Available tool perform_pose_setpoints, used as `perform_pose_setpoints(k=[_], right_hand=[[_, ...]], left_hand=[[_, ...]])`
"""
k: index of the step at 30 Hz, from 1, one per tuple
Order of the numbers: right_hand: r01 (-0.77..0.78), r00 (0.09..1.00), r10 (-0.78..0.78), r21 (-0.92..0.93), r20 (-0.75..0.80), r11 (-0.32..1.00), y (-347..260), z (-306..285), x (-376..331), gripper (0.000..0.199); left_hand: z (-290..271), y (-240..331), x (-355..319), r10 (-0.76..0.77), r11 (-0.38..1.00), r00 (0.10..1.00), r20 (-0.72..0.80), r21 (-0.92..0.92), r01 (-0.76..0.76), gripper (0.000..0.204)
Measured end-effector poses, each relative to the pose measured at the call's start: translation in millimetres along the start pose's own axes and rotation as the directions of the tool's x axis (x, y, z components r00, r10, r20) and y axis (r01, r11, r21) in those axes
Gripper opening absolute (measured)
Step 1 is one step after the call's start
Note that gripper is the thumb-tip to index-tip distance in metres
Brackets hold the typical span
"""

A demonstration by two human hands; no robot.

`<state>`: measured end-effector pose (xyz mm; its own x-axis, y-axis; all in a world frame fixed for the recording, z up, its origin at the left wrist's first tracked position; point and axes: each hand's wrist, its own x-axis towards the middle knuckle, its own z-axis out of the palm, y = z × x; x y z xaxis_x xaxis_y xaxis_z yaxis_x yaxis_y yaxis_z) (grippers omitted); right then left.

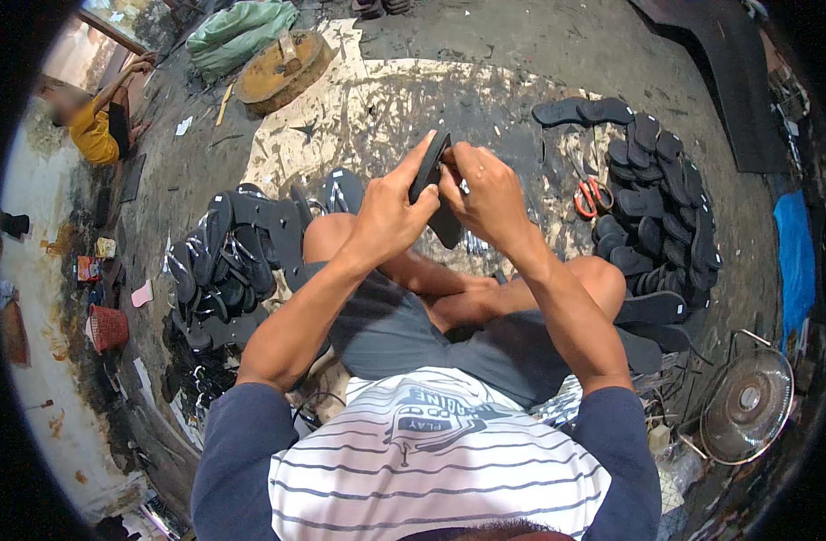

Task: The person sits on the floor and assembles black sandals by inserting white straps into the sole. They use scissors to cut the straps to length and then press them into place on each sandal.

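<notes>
I sit cross-legged on the floor and hold a black flip-flop sole upright in front of me. My left hand grips its left edge, thumb along the side. My right hand presses on its right side, with fingers on the sole near a strap. A pile of finished black sandals with pale straps lies at my left knee. A stack of bare black soles lies at my right.
Orange-handled scissors lie beside the right stack. A fan lies on the floor at lower right. A round wooden block and green sacks sit farther back. Another person in yellow sits far left. A red basket stands at left.
</notes>
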<state>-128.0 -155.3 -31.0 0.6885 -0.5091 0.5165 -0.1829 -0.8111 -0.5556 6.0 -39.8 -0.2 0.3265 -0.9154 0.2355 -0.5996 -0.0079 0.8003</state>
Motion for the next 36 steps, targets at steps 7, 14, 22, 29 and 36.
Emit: perform_pose_setpoints(k=[7, 14, 22, 29, 36], right_hand=[[-0.077, 0.992, 0.074, 0.027, 0.101, 0.997, -5.4, 3.8, -3.0, 0.023], [-0.211, 0.977, 0.212, 0.151, 0.014, 0.966, -1.5, 3.0, -6.6, 0.023], [-0.131, 0.991, 0.13, 0.249, 0.021, 0.96, -2.5, 6.2, -11.1, 0.019], [-0.238, 0.971, 0.237, 0.032, 0.032, 0.971, -15.8, 13.1, -22.9, 0.02], [-0.148, 0.983, 0.171, 0.257, -0.068, 0.955, -19.2, -11.8, -26.5, 0.019]], left_hand=[[1.1, 0.0, -4.9, -0.061, 0.996, 0.998, 0.035, 0.059, 0.059, 0.064], [1.9, -12.8, -8.1, 0.03, 0.998, 0.999, -0.037, -0.05, -0.032, 0.064], [-3.7, -9.0, -8.1, -0.102, 0.991, 0.995, 0.013, -0.082, 0.103, 0.062], [8.4, -11.3, -24.7, 0.073, 0.996, 0.995, -0.07, -0.044, -0.076, 0.055], [-3.9, -27.7, -18.7, -0.195, 0.748, 0.976, 0.098, -0.629, 0.213, 0.022]])
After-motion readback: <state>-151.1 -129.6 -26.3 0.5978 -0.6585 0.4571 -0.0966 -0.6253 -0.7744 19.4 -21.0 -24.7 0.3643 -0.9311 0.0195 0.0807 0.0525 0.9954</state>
